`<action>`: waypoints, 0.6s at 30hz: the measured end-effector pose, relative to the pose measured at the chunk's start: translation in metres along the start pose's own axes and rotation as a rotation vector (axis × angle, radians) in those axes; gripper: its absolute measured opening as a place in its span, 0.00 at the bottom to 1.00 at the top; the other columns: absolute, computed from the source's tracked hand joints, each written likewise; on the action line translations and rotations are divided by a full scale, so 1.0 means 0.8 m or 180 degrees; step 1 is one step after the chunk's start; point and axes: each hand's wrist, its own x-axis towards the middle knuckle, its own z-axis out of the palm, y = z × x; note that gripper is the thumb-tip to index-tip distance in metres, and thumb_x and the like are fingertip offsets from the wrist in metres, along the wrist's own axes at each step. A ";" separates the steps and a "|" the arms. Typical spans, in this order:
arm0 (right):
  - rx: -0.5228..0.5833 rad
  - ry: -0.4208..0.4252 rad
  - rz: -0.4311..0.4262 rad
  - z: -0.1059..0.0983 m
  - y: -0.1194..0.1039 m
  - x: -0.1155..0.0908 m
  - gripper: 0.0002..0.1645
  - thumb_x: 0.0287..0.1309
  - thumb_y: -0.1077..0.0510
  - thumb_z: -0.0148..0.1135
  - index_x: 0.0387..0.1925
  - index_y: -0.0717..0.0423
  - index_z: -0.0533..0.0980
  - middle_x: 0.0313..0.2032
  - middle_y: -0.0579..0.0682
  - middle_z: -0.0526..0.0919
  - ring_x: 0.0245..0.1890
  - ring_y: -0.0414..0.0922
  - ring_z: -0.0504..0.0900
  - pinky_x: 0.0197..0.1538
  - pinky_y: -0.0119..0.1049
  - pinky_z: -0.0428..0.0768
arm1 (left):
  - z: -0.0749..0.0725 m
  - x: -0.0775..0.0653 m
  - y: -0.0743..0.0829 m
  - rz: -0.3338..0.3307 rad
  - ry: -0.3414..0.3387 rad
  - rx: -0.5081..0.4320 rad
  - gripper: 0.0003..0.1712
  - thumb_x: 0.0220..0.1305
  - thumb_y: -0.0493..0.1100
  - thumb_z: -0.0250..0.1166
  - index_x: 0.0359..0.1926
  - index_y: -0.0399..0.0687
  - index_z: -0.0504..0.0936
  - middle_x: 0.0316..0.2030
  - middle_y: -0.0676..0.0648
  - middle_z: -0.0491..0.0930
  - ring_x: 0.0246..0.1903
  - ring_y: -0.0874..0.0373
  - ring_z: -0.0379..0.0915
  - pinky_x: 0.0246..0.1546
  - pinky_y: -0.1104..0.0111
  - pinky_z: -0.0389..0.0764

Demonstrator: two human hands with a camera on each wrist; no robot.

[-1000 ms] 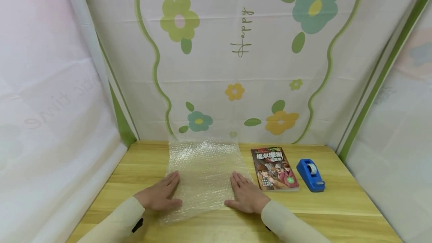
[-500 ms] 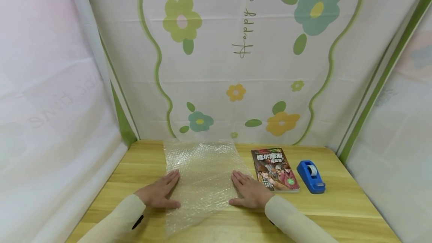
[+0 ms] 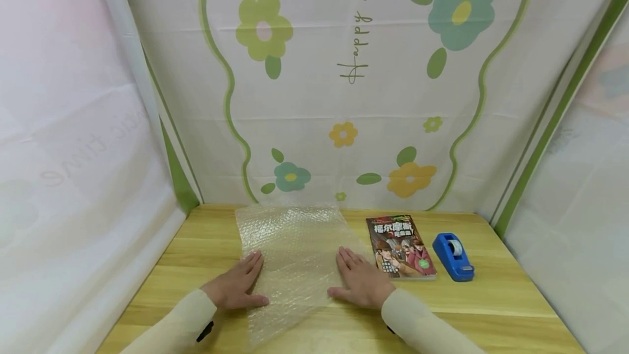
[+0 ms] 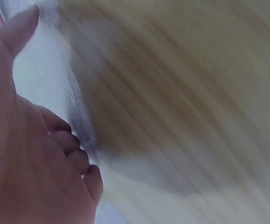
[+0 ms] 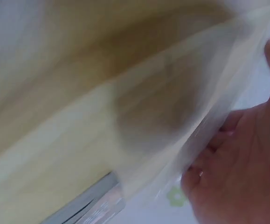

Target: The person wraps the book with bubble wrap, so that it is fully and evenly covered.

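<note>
While our left hand (image 3: 235, 284) rests on the left edge of the bubble wrap (image 3: 300, 266), our right hand (image 3: 362, 282) rests on its right; fingers extended, close together, thumbs out. Wrap's spread on the bench (image 3: 501, 310). We've a Sherlock Holmes paperback (image 3: 402, 250) beyond our right hand, blue tape dispenser (image 3: 451, 261) beside it, flower-print cloth (image 3: 309, 81) behind.

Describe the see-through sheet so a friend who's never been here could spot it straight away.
Start at the wooden table in front of the flowered cloth. Between the person's left hand and right hand, at its side edges, is the bubble wrap. Unlike the printed book and blue tape dispenser to its right, it's clear and shiny, with wood showing through.
</note>
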 end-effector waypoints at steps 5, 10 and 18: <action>0.0165 0.0024 0.0090 0.002 -0.020 -0.001 0.60 0.74 0.24 0.48 0.82 0.67 0.52 0.83 0.67 0.50 0.84 0.61 0.53 0.84 0.56 0.57 | 0.004 -0.001 0.017 -0.0030 0.0048 0.0093 0.61 0.72 0.67 0.63 0.79 0.21 0.51 0.81 0.23 0.46 0.81 0.26 0.43 0.78 0.37 0.56; 0.0208 -0.0069 0.0182 0.004 -0.031 -0.001 0.60 0.73 0.25 0.50 0.82 0.67 0.52 0.83 0.66 0.50 0.84 0.61 0.52 0.84 0.57 0.57 | 0.003 -0.003 0.029 -0.0109 0.0035 0.0123 0.61 0.72 0.67 0.63 0.79 0.21 0.52 0.81 0.23 0.47 0.82 0.28 0.44 0.79 0.39 0.57; 0.0165 -0.0106 0.0076 0.004 -0.025 -0.001 0.60 0.72 0.24 0.50 0.82 0.66 0.53 0.83 0.65 0.51 0.84 0.60 0.53 0.83 0.57 0.58 | 0.002 0.000 0.009 -0.0251 0.0073 0.0068 0.62 0.71 0.70 0.62 0.80 0.25 0.52 0.82 0.27 0.46 0.83 0.32 0.42 0.81 0.41 0.55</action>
